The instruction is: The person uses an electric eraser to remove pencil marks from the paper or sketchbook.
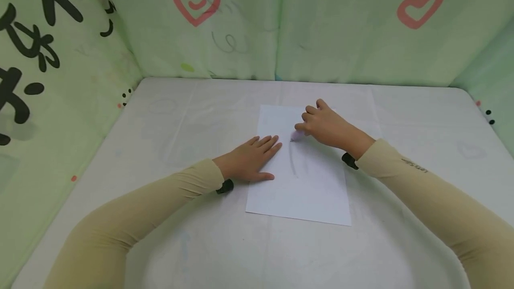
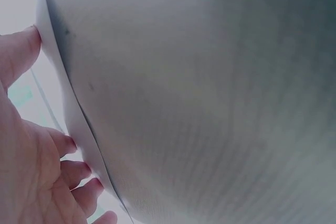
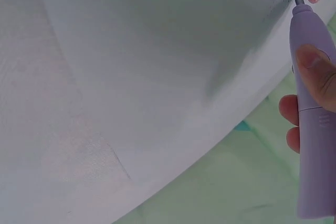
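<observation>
White tabletop (image 1: 257,258): paper (image 1: 301,200) under left hand (image 1: 250,159), purple pen (image 3: 316,177) in right hand (image 1: 327,126).

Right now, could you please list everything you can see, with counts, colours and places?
table: one, white, across the middle and foreground
paper: one sheet, white, on the table
drawn line: at least one, grey, on the paper
pen-shaped tool: one, lavender, tip at the paper
backdrop: count unclear, green, around the table
hearts: two, red, on the far backdrop
characters: several, black, on the left backdrop
sleeves: two, beige, on the person's arms
wrist pieces: two, black, one near each cuff
left hand: one, bare, resting on the paper
right hand: one, bare, holding the pen-shaped tool
</observation>
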`<move>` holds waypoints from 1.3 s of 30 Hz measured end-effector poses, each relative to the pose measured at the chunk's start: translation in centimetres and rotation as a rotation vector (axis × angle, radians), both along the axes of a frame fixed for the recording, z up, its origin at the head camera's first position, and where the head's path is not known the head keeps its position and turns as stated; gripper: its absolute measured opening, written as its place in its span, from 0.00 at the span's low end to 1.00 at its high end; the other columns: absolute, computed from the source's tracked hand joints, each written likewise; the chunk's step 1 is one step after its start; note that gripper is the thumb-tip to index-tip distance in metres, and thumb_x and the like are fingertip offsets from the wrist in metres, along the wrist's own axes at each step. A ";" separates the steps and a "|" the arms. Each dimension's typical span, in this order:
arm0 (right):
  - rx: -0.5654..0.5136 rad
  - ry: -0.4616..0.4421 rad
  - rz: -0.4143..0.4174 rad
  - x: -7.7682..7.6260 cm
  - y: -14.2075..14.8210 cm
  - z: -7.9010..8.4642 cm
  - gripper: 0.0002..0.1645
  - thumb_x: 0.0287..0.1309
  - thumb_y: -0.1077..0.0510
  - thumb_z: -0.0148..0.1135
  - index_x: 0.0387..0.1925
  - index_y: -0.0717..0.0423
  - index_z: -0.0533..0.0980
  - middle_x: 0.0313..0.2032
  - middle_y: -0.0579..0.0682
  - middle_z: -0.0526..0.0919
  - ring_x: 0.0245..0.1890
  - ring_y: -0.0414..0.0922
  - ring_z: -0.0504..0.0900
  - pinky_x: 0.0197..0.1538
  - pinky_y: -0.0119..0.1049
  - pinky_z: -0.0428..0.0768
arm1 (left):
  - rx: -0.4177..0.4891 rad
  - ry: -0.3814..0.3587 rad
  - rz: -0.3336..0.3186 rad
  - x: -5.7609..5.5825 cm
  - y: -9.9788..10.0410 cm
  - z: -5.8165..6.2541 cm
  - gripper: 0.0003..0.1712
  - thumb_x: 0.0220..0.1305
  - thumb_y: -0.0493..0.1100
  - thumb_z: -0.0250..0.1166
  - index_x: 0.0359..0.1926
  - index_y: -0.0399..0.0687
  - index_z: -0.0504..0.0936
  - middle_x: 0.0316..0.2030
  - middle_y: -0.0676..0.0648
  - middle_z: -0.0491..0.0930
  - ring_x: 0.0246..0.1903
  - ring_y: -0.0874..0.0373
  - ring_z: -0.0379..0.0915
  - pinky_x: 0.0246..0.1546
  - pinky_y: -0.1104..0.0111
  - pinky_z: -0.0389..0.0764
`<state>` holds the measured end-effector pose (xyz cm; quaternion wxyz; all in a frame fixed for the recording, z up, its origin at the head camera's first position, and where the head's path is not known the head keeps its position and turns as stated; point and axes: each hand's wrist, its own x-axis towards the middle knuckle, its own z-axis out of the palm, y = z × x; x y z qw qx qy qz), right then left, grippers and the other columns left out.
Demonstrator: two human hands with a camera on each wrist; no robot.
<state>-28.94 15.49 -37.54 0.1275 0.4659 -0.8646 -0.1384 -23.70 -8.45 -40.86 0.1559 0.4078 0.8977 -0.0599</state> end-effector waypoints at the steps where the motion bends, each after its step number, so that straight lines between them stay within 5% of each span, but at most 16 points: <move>1: -0.003 -0.001 0.000 0.0 0.0 0.0 0.17 0.43 0.56 0.73 0.39 0.46 0.81 0.32 0.53 0.84 0.35 0.50 0.75 0.43 0.47 0.68 | -0.004 0.000 0.002 0.0 0.0 0.0 0.49 0.65 0.69 0.44 0.74 0.47 0.39 0.75 0.45 0.37 0.74 0.51 0.35 0.73 0.56 0.45; 39: -0.009 -0.001 0.002 -0.1 -0.6 0.2 0.17 0.42 0.56 0.73 0.39 0.46 0.81 0.32 0.53 0.83 0.35 0.50 0.74 0.43 0.46 0.67 | 0.012 0.009 -0.010 0.2 -0.1 0.2 0.50 0.65 0.69 0.44 0.74 0.45 0.40 0.75 0.43 0.38 0.74 0.50 0.37 0.73 0.55 0.45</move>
